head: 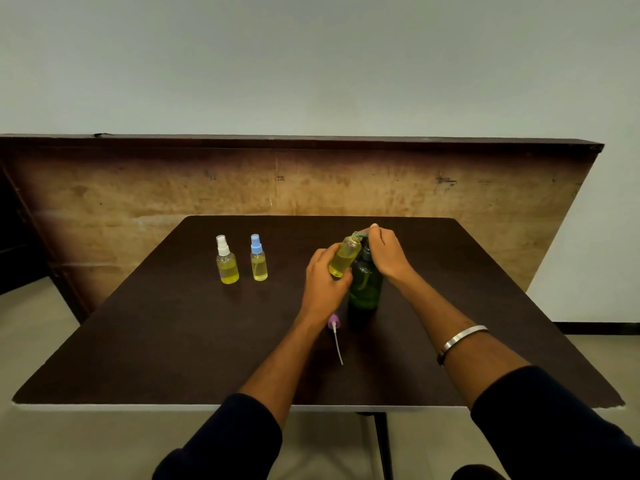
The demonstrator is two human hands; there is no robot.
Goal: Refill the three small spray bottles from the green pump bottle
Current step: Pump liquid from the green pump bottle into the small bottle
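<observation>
Our left hand (325,271) wraps open spray bottle (344,254), tilted, mouth under green pump bottle (366,284) spout, mid-worktop (173,341). Right hand (384,252) fingers curl over pump head. We judge small bottle light, smooth, likely slippery; grip mid-body. Purple sprayer cap (333,321) lies nearby.
</observation>
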